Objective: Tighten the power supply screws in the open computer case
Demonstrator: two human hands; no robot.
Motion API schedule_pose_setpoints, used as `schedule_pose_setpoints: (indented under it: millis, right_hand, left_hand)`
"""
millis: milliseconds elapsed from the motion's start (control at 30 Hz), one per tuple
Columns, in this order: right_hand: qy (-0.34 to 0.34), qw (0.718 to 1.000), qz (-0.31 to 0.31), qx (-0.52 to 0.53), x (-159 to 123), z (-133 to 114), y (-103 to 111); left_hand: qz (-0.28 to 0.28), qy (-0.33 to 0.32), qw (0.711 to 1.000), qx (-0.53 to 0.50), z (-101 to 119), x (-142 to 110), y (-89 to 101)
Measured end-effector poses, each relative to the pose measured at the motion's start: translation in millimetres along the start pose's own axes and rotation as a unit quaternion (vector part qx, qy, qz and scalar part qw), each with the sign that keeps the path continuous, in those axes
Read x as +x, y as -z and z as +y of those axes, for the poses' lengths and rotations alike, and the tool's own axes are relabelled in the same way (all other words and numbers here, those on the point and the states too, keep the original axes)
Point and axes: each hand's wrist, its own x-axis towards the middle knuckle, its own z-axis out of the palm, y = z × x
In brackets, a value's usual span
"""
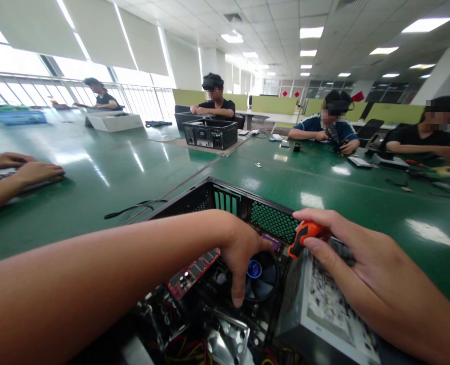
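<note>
An open black computer case (210,190) lies in front of me with its inner parts showing. My left hand (244,248) reaches into it and grips the rim of a round black cooling fan (261,284) with a blue hub label; the thumb is at the near left side, and the other fingers are partly hidden at the far side. In my right hand (362,268) is an orange-and-black screwdriver (304,237), pinched by the handle above the power supply (324,314); its shaft cannot be made out. Left of the fan sits a red circuit board (194,274).
Coloured wires (187,350) and a shiny metal bracket (227,337) are at the near side of the case. A black cable (134,207) lies on the green table (164,167). Another person's hands (31,170) are at the left. Several people work farther off, one behind another computer case (212,134).
</note>
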Motion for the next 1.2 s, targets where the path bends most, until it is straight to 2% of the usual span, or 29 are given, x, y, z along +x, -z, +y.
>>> schedule_pose_setpoints:
  millis: [133, 333, 633, 1200]
  right_hand:
    - [0.004, 1.000, 0.022, -0.005, -0.6, 1.1, -0.8]
    - [0.023, 0.998, 0.049, -0.010, -1.5, 2.0, -0.1]
    - [0.020, 0.999, 0.042, -0.015, -1.1, 0.9, -0.6]
    - [-0.017, 0.999, 0.031, -0.007, -1.5, 2.8, -1.7]
  left_hand:
    - [0.003, -0.002, 1.000, -0.015, -0.4, 0.5, 0.2]
    - [0.038, 0.007, 0.997, -0.065, -0.2, 0.4, -0.8]
    - [0.006, 0.008, 1.000, -0.010, 0.4, 1.2, -0.3]
    - [-0.001, 0.006, 1.000, -0.019, 0.9, -0.8, 1.5]
